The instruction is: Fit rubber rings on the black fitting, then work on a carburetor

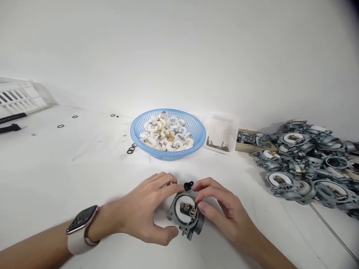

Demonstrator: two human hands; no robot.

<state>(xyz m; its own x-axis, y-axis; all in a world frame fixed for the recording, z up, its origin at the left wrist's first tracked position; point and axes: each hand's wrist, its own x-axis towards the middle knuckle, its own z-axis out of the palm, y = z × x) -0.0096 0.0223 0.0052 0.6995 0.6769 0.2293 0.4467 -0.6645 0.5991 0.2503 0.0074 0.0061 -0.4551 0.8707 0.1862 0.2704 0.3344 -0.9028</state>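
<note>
A grey metal carburetor body (181,225) rests on the white table with its round bowl opening facing up. Inside it lies a white U-shaped float (181,215) around brass jets. My left hand (148,209) curves around the left side, index fingertip at the upper edge and thumb near the lower edge, steadying the body. At the right rim, beside the float hinge, my right hand (224,209) has thumb and fingertips drawn close together; whatever lies between them is too small or hidden to make out. A black fitting (188,185) sticks out at the body's far side.
Behind the hands stands a blue basket (137,139) of white floats. Beside it is a clear tray (224,123) with thin metal pins. Several carburetor bodies (305,164) are heaped at right. Black O-rings (130,150) lie left of the basket; a white crate (25,93) stands far left.
</note>
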